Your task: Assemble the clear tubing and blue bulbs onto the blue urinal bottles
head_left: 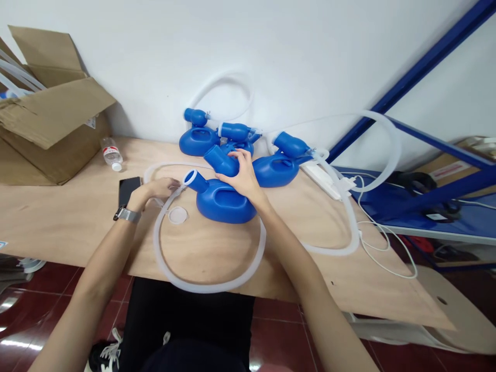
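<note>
A blue plastic bottle [220, 200] with an angled neck lies on the wooden table [70, 222] in front of me. My right hand [241, 175] rests on top of it, fingers curled over its handle. My left hand [157, 188], with a watch on the wrist, pinches the end of a white corrugated hose [209, 281] right at the bottle's neck opening. The hose loops toward me and back round the bottle. A small white round cap [177, 215] lies on the table beside the bottle.
Several more blue bottles [279, 165] with white hoses lie behind, against the wall. A black phone [129, 189] and a small water bottle [111, 154] lie at left, next to an open cardboard box [50, 129]. A white power strip [323, 181] and blue metal frame [418, 67] stand at right.
</note>
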The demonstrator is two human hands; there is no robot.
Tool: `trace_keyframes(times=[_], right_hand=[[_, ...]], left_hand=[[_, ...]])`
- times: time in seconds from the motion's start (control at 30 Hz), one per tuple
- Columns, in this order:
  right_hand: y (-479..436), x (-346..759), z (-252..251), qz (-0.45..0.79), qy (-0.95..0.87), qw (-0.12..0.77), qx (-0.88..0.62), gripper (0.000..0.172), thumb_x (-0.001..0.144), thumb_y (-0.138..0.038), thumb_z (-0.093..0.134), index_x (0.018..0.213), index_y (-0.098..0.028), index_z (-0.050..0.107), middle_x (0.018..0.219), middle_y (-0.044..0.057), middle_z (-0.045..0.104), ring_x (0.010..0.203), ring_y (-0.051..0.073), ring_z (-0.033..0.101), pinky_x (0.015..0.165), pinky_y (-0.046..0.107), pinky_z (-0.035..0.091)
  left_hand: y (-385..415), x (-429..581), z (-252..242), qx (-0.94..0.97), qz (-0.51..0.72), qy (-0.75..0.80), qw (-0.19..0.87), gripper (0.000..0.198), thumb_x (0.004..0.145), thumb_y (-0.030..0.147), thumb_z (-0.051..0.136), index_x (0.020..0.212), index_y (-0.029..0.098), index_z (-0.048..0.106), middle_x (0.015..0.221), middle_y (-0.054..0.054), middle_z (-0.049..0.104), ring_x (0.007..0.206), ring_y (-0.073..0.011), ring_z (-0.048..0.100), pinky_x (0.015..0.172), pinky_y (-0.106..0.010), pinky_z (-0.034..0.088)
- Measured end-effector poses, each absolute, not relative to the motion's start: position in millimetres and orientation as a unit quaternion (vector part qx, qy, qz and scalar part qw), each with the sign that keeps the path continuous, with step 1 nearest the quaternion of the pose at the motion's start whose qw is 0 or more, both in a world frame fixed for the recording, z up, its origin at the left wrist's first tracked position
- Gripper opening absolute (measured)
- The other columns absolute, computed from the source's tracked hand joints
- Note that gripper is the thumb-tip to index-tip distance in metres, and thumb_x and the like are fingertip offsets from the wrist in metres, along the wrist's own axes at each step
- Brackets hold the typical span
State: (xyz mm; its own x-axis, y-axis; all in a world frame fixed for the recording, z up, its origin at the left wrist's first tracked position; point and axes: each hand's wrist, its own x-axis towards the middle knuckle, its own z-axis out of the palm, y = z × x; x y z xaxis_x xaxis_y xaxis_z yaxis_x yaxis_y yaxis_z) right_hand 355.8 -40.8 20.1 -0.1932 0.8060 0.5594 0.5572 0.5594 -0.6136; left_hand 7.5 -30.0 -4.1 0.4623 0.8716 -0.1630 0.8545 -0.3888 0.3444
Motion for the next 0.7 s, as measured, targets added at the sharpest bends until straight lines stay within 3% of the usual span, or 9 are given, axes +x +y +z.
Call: trace_keyframes(times=[0.1, 0.17, 0.37, 0.43, 0.57, 0.63, 0.7], right_hand=[[-43.4, 355.6, 22.3, 0.119, -0.771, 0.437, -0.447, 0.072, 0.081, -0.052, 0.091, 0.142, -0.029, 0.062, 0.167, 0.016, 0.043, 0.162, 0.039, 0.045, 0.137, 0.059, 0.042], [-45.1, 355.3, 23.4, 0.104, -0.779, 0.432, -0.443, 0.071, 0.083, -0.052, 0.089, 0.145, -0.03, 0.063, 0.17, 0.015, 0.04, 0.165, 0.04, 0.042, 0.138, 0.061, 0.039], [-43.5, 355.5, 24.6, 0.113, -0.796, 0.417, -0.423, 0.074, 0.083, -0.052, 0.091, 0.148, -0.029, 0.064, 0.168, 0.016, 0.043, 0.165, 0.039, 0.043, 0.141, 0.059, 0.036], [-42.4, 355.8, 24.6, 0.12, -0.796, 0.408, -0.43, 0.075, 0.083, -0.052, 0.09, 0.149, -0.03, 0.063, 0.167, 0.015, 0.045, 0.166, 0.038, 0.043, 0.14, 0.06, 0.036], [-43.1, 356.2, 25.1, 0.112, -0.796, 0.414, -0.428, 0.075, 0.086, -0.054, 0.088, 0.151, -0.029, 0.062, 0.169, 0.015, 0.044, 0.166, 0.038, 0.042, 0.141, 0.059, 0.035], [-45.2, 356.4, 26.0, 0.102, -0.798, 0.423, -0.418, 0.074, 0.087, -0.055, 0.087, 0.151, -0.028, 0.063, 0.169, 0.016, 0.044, 0.166, 0.038, 0.042, 0.141, 0.057, 0.036], [-48.3, 356.5, 27.1, 0.086, -0.804, 0.43, -0.403, 0.074, 0.088, -0.056, 0.086, 0.152, -0.027, 0.063, 0.169, 0.016, 0.044, 0.165, 0.038, 0.043, 0.141, 0.056, 0.037]], left_hand=[[-31.9, 12.3, 0.7, 0.834, -0.001, 0.515, 0.2, 0.056, 0.067, 0.033, 0.069, 0.12, 0.021, 0.085, 0.129, -0.015, 0.085, 0.113, -0.0358, 0.079, 0.101, -0.04, 0.061], [-33.3, 18.1, 2.7, 0.834, 0.002, 0.521, 0.185, 0.048, 0.07, 0.035, 0.071, 0.113, 0.021, 0.086, 0.121, -0.015, 0.086, 0.107, -0.0362, 0.079, 0.098, -0.042, 0.061], [-24.8, 23.8, 36.4, 0.815, 0.072, 0.57, 0.07, 0.036, 0.08, 0.03, 0.059, 0.102, 0.018, 0.085, 0.115, -0.023, 0.084, 0.112, -0.0423, 0.077, 0.106, -0.051, 0.055], [-25.4, 22.0, 64.2, 0.808, 0.097, 0.578, 0.062, 0.037, 0.081, 0.03, 0.058, 0.104, 0.018, 0.085, 0.11, -0.02, 0.085, 0.106, -0.0399, 0.077, 0.102, -0.049, 0.056], [-45.7, 32.8, 121.2, 0.786, 0.244, 0.558, 0.107, 0.045, 0.086, 0.025, 0.058, 0.122, 0.021, 0.083, 0.09, -0.005, 0.082, 0.078, -0.024, 0.074, 0.087, -0.038, 0.059], [-56.7, 48.6, 134.9, 0.784, 0.305, 0.53, 0.101, 0.053, 0.087, 0.022, 0.053, 0.132, 0.019, 0.081, 0.097, -0.005, 0.083, 0.08, -0.0223, 0.072, 0.089, -0.038, 0.061], [-60.4, 68.4, 134.8, 0.803, 0.312, 0.499, 0.094, 0.059, 0.085, 0.02, 0.05, 0.137, 0.017, 0.079, 0.11, -0.008, 0.084, 0.095, -0.0257, 0.075, 0.098, -0.042, 0.061]])
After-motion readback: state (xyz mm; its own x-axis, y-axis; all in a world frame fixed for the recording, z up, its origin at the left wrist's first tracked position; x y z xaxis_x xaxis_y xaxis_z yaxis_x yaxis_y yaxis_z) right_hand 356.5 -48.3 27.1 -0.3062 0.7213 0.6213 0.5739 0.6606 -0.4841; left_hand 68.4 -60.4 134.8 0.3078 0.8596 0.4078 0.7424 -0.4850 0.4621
